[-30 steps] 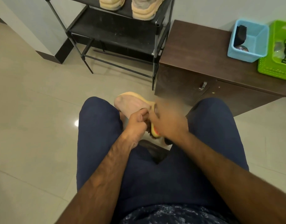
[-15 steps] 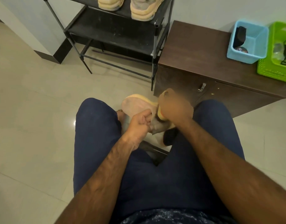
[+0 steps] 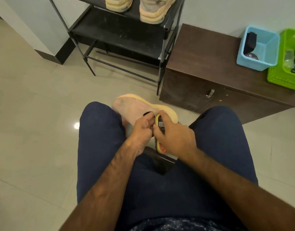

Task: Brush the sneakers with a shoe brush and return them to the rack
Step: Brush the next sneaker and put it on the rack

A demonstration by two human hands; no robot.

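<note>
Navy trousers (image 3: pixel 101 147) cover the knees. Between them the left hand (image 3: pixel 141 129) grips the collar of a pale pink sneaker (image 3: pixel 133 107), and the right hand (image 3: pixel 175 137) curls round a yellow-edged brush (image 3: pixel 158 120) laid against its heel. Beyond, a black rack (image 3: pixel 120 34) holds two more sneakers (image 3: pixel 151 12), beside a brown cabinet (image 3: pixel 201 52) bearing a blue basket (image 3: pixel 250 62) and a green basket (image 3: pixel 280 80).

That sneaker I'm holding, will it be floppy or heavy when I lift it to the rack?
Probably light: the left hand holds the sneaker by its collar while the right hand holds the brush. The upper looks soft, so it may buckle; the thick sole likely stays stiff.
</note>
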